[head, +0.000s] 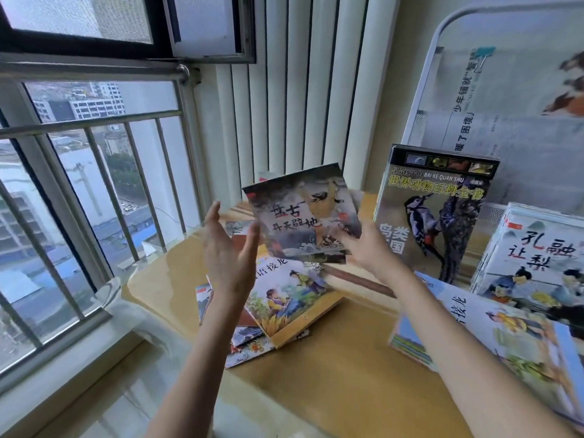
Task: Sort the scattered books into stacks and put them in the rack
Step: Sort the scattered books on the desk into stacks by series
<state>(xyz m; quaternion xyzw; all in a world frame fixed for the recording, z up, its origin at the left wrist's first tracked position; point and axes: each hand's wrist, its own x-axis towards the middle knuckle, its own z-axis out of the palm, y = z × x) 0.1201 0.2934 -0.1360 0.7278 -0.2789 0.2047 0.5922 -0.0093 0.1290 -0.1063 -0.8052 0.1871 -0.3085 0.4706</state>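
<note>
**A thin picture book held up over the scattered pile**

Your right hand (363,248) grips the lower right corner of a thin grey picture book with black brush lettering (301,216), holding it tilted above the yellow wooden worktop (331,352). Your left hand (229,251) is spread, fingers straight, just beside the book's left edge. Below lies a loose pile of colourful picture books (278,305). A tall woodpecker-cover book (436,213) stands against the white metal rack (433,74) on the right.
</note>
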